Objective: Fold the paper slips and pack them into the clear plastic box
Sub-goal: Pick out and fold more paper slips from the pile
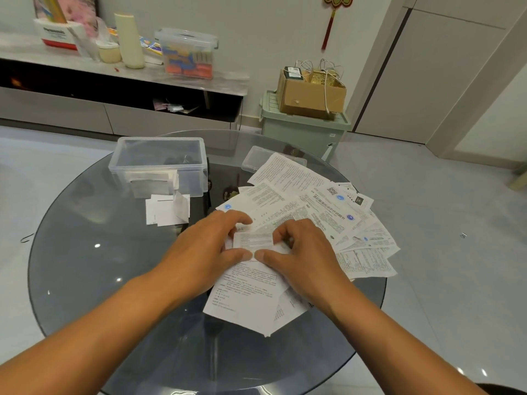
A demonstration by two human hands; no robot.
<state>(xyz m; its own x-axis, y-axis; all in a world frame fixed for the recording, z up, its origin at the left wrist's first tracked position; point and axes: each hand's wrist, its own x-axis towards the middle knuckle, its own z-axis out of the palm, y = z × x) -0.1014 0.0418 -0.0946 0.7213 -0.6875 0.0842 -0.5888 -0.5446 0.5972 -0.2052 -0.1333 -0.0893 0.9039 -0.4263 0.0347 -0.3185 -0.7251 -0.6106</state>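
Early going, I judge: the clear plastic box [158, 163] holds a few folded slips, more folded slips [167, 210] lie just before it, while left hand [205, 246] and right hand [306, 252] grip-pinch one slip [253, 241] atop the unfolded pile [328, 212] right of the box.

clear plastic box [159, 166] sits open at far left, upright, a few folded white slips [152, 182] visible inside at its near wall. small stack of folded slips [166, 209] just in front of it. loose printed paper slips [322, 212] fanned out flat on the right, overlapping. one partly folded slip [253, 240] at centre.
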